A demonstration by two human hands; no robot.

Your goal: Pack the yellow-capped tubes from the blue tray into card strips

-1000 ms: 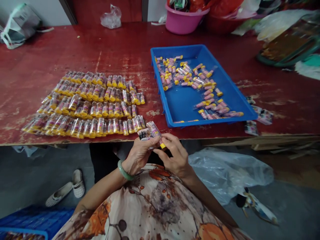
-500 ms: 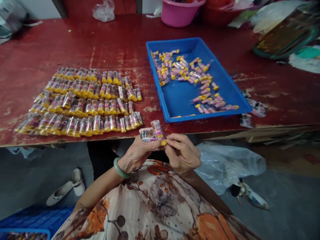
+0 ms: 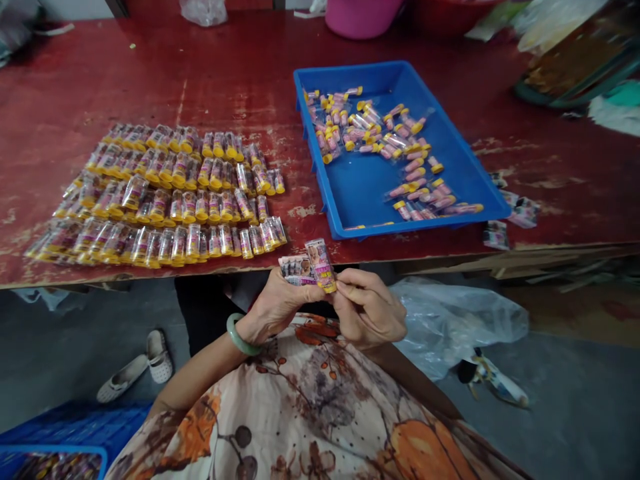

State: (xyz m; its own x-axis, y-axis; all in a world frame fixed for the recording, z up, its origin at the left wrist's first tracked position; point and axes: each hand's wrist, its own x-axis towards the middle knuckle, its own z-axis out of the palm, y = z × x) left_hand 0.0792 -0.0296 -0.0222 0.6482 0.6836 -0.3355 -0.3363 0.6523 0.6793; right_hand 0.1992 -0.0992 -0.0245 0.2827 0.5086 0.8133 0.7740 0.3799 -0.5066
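- Two bare hands meet just beyond the table edge, both closed around small things.
- The left hand grips a small stack of printed labels between thumb and fingers; its thumb also bears near the base of a yellow-capped tube.
- That tube leans a little, yellow end towards the body, beside the stack. The right hand pinches at this end, thumb against forefinger; what lies inside the pinch is hidden.
- A light thumb should serve best here: enough pressure to stop the tube rolling, not so much that the labels crease or fan out.
- Better to work from the firm yellow end than to squeeze the printed wall, and to hold the tube in line with its print so nothing sits skewed.
- More capped tubes lie scattered in the blue tray; rows of printed tubes rest left of it, and loose labels just right.
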